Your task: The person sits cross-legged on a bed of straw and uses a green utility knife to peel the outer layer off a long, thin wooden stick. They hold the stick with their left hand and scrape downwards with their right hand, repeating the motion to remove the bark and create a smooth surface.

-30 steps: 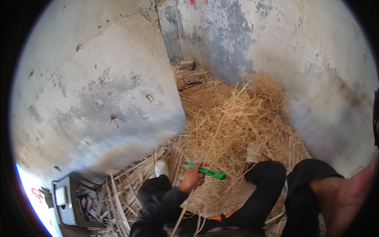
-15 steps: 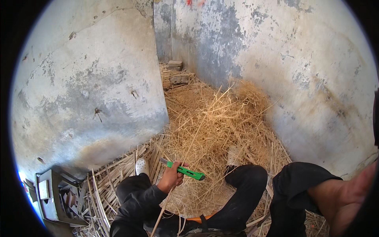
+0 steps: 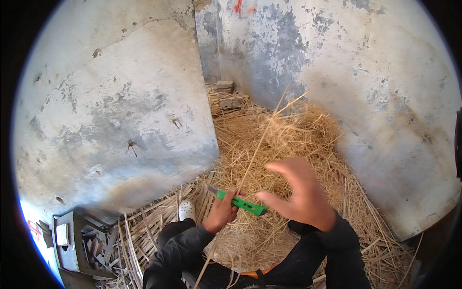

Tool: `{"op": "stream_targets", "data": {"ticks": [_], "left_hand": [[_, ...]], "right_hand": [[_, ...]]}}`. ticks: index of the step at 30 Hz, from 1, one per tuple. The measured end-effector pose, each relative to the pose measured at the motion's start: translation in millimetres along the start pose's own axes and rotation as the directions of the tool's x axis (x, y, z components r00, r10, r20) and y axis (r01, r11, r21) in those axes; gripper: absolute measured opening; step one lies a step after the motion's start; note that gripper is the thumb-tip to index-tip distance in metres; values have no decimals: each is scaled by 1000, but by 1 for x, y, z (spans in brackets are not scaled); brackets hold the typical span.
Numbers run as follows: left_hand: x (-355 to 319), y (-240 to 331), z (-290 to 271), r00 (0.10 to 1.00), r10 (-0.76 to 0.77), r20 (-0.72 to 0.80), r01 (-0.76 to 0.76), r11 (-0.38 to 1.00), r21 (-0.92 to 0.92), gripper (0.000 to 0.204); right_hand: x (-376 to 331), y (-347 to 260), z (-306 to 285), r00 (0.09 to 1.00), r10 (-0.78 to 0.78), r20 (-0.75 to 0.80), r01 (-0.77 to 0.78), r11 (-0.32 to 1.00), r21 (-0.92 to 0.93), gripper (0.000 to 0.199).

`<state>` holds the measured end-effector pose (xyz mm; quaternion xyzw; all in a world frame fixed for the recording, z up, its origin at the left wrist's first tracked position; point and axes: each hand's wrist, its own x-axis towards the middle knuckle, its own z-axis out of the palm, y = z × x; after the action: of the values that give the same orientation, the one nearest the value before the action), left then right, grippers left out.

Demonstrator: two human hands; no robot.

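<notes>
The left hand grips a green utility knife and a long straw stalk; the right hand, fingers spread, hovers near; the blade could nick it.

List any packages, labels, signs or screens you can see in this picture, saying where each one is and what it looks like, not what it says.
Grey box-like object: lower left corner beside the split canes, rectangular, grey with a paler panel on its face; too unclear to tell what kind of thing it is.
Red marks: top of the far wall, small smears of red paint.
No screens or clear packages in view.
</notes>
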<state>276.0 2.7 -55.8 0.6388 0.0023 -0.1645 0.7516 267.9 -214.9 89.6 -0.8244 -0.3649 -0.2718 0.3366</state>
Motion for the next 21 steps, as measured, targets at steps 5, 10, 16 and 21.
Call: {"op": "stream_targets", "data": {"ticks": [5,10,16,21], "left_hand": [[33,32,10,992,105,-63,-98,991,96,49],[55,12,-5,995,-4,-100,0,999,-34,49],[39,18,-6,976,-143,164,181,951,-250,30],[39,20,-17,972,-177,157,225,897,-381,29]], "right_hand": [[-18,69,88,913,167,372,-184,983,11,69],[-11,86,109,849,132,512,-162,987,13,55],[-26,126,121,925,298,237,-315,948,38,33],[-8,143,98,800,526,288,-512,849,-130,37]]}}
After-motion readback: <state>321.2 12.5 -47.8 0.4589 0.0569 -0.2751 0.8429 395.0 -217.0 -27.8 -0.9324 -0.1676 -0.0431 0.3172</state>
